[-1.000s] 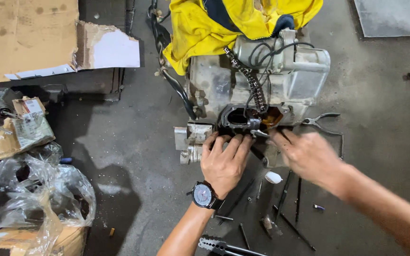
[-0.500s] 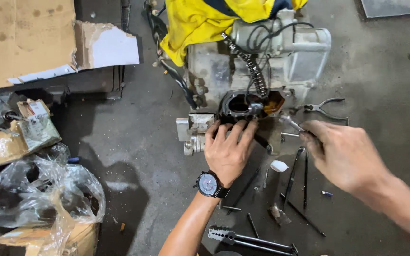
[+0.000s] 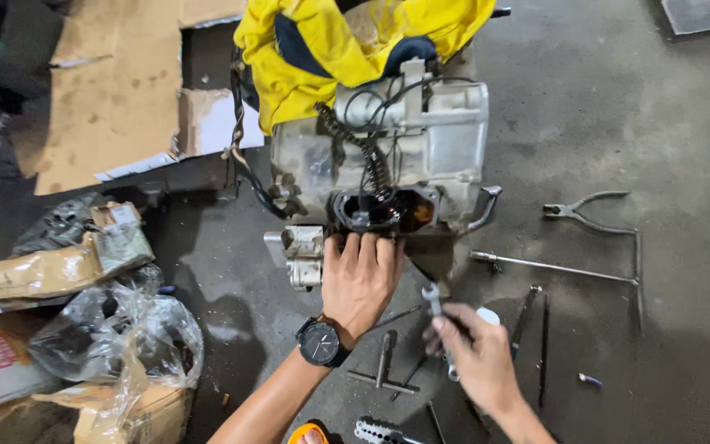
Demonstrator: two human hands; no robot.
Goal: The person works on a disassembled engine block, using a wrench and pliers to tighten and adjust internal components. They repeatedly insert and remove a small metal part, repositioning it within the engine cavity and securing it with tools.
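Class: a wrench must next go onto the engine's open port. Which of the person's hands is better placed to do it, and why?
Probably the right hand: it already grips the wrench just below the engine. The left hand is flat against the open port, apparently steadying it.

A grey motorcycle engine (image 3: 388, 156) sits on the concrete floor (image 3: 618, 123), and everything else lies around it. A yellow cloth (image 3: 330, 49) drapes over its far side. At its near face, the left hand (image 3: 361, 279) lies flat with fingertips touching the rim of the open round port (image 3: 371, 212); a black wristwatch (image 3: 320, 342) sits on that wrist. Nearer than the engine and slightly right, the right hand (image 3: 474, 353) grips a small open-ended wrench (image 3: 435, 306). Right of the engine lie pliers (image 3: 585, 210) and a long metal rod (image 3: 552, 266). Left of it lie flattened cardboard (image 3: 100, 90) and crumpled plastic bags (image 3: 117, 337).
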